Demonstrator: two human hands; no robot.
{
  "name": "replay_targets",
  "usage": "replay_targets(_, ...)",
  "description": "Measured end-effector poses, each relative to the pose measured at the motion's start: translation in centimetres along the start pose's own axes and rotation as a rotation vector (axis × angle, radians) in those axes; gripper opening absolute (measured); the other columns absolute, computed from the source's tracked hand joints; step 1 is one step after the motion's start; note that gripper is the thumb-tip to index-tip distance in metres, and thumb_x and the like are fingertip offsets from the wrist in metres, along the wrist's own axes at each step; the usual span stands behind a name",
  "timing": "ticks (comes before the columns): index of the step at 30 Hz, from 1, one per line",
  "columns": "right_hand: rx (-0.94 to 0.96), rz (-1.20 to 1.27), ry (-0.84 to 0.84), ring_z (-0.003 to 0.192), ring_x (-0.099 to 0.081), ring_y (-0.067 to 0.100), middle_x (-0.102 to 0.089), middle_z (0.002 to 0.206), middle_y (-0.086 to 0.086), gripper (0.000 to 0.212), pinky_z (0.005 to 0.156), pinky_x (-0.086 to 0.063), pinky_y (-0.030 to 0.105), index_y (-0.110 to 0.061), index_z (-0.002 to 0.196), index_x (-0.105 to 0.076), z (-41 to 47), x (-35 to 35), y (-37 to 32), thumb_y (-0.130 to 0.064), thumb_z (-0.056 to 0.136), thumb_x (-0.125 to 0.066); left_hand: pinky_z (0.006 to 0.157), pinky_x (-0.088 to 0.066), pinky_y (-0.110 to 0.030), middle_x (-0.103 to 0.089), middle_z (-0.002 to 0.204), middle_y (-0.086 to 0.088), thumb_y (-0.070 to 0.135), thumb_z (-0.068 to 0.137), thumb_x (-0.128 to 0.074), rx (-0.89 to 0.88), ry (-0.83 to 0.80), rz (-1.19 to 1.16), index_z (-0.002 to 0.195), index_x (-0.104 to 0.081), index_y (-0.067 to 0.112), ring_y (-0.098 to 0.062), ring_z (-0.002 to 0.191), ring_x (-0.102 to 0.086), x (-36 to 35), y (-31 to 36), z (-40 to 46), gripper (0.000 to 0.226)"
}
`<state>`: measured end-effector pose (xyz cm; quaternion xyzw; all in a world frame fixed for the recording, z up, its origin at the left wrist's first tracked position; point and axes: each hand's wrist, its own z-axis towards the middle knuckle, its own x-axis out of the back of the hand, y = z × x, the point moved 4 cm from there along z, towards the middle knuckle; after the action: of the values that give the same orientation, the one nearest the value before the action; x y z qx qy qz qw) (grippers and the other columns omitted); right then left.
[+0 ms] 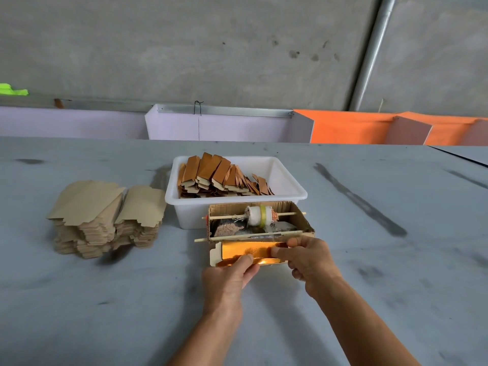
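Head view, gold-lined card blank (248,253) between both hands, left hand (232,273) pinching near edge, right hand (309,260) pinching right end.

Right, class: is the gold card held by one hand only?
No, the left hand and the right hand both pinch the gold card, one at each side.

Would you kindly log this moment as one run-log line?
left hand: pinches gold card, near edge | right hand: pinches its right end | card: just before roller box | tub: folded cards | stack: left of tub
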<state>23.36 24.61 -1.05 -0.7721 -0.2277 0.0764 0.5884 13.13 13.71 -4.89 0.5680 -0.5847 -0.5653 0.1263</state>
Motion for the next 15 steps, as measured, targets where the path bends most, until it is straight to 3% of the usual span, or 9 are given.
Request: replay_targets(15,0.064,0.027,-0.147,0.042,-0.036,0.010,-0.049,0.047,-0.003,0.026,0.045,-0.032,0.023,-0.013,0.070,-0.058,-3.0,0.1,1.0,-0.004,0.066,-0.082,0.045,-0.054,-0.023,-0.066,0.053,-0.010,-0.009,0.078,-0.067,0.059,-0.021,0.026,0.073,-0.063,-0.004,-0.016,0.044,-0.063,-0.3,-0.4,-0.9,0.008)
